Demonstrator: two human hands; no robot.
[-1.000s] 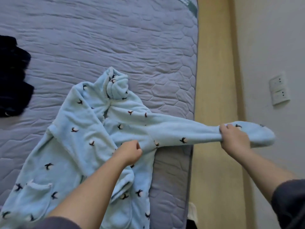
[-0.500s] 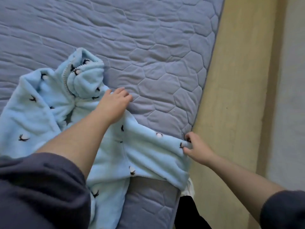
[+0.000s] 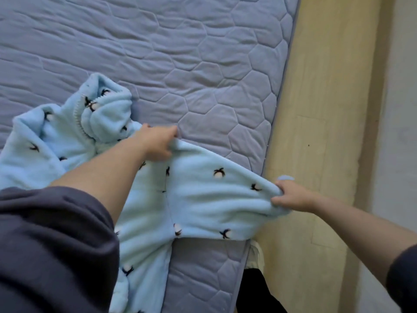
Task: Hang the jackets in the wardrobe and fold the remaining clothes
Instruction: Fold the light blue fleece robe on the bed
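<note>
**Fleece sleeve stretched to the very edge of the bed**

Over on the left, the pale blue fleece (image 3: 198, 204) lies rumpled on the quilted mattress (image 3: 203, 53), its zipped collar (image 3: 106, 114) standing up in a lump. Moving in, the left hand (image 3: 158, 143) has its fingers curled over the upper edge near the shoulder, gripping the fabric. Across the middle the sleeve section is pulled taut, and on the right the right hand (image 3: 291, 196) pinches a bunched end of it, right out past the mattress edge, above the tan strip (image 3: 320, 132) beside the bed.

That's the danger! If the right hand lets go out there, the sleeve will probably drop off the side. Pull too hard and the whole body could drag askew, spoiling the fold. And that lumpy collar looks likely to leave a bulge unless it's flattened first.
</note>
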